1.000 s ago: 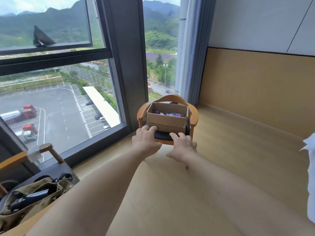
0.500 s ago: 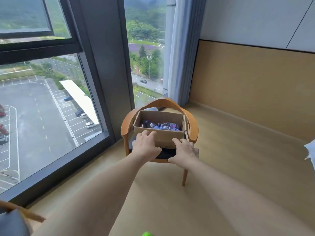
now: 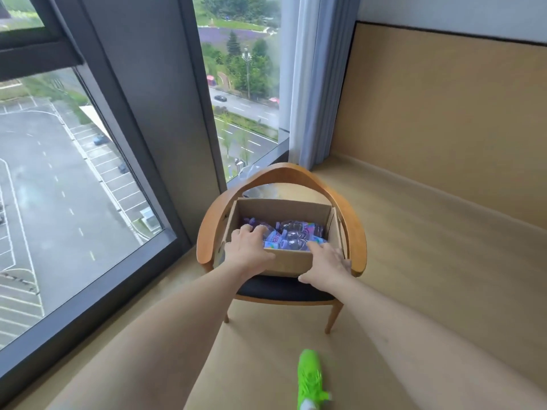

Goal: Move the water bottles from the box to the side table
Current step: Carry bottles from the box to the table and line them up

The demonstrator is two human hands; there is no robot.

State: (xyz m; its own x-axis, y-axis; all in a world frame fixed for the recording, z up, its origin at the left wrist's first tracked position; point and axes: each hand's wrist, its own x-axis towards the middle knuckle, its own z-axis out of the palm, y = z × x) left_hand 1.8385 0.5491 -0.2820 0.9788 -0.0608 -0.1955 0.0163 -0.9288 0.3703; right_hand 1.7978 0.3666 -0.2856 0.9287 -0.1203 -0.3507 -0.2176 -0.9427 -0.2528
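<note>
An open cardboard box (image 3: 291,258) sits on the dark seat cushion of a wooden armchair (image 3: 352,220) with a curved back and armrests, set in the corner by a tall window (image 3: 74,187). Inside the box lie the water bottles (image 3: 291,238) — clear plastic with purple and blue labels, on their sides and packed against one another, filling the bottom of the box.

The left hand (image 3: 250,247) reaches over the near left corner of the box, its palm on the rim and its fingers extended down inside, their tips at the leftmost bottles; whether that grip has closed on a bottle cannot be told, since the fingertips are partly hidden. The right hand (image 3: 324,266) rests at the near right corner of the box, fingers spread and fairly straight over the rim and front wall, the thumb low near the seat cushion — an open grip, pressing on the cardboard and holding no bottle.

A grey-blue curtain (image 3: 313,84) hangs just behind the chair. Pale wooden floor (image 3: 429,261) runs to a tan wall panel (image 3: 444,113) on the right. At the bottom edge a bright green shoe (image 3: 310,380) shows on the floor, near the chair's front legs.
</note>
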